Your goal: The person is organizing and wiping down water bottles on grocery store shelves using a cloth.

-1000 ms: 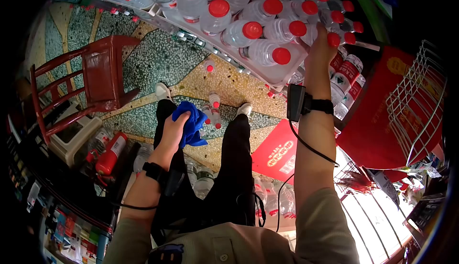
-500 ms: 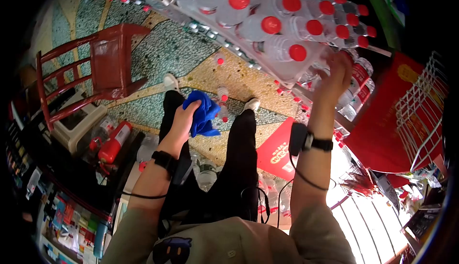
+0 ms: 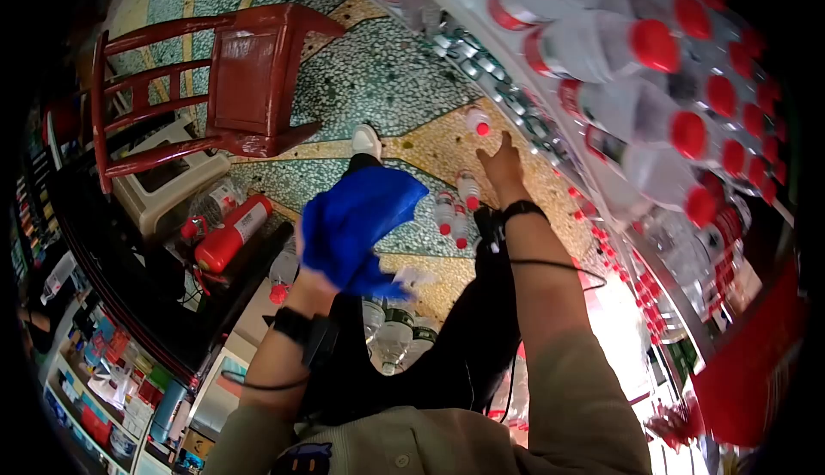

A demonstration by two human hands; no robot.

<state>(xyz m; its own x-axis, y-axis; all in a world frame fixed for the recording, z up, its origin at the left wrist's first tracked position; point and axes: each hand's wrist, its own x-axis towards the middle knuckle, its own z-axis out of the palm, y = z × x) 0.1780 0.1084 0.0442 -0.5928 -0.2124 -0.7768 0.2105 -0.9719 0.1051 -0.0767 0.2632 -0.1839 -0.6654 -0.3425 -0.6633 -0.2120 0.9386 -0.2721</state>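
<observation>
A crumpled blue cloth (image 3: 361,226) is in my left hand (image 3: 314,279), whose fingers are mostly covered by it. My right hand (image 3: 504,170) reaches down over the floor with thumb and fingers apart, holding nothing. Just beyond its fingertips is a small clear bottle with a red cap (image 3: 478,121). Left of that hand, several similar bottles (image 3: 443,213) are grouped on the floor. Large clear bottles (image 3: 395,337) with dark green labels are between my legs.
At the right, a shelf is packed with large red-capped bottles (image 3: 601,45). A red wooden chair (image 3: 249,79) is at the left, near a beige plastic stool (image 3: 176,183) and a red fire extinguisher (image 3: 232,234). Patterned terrazzo floor (image 3: 387,62) runs between.
My right hand has left the shelf of bottles and come down toward the small floor bottles. The blue cloth in my left hand is nearer and more spread out. The view has shifted.
</observation>
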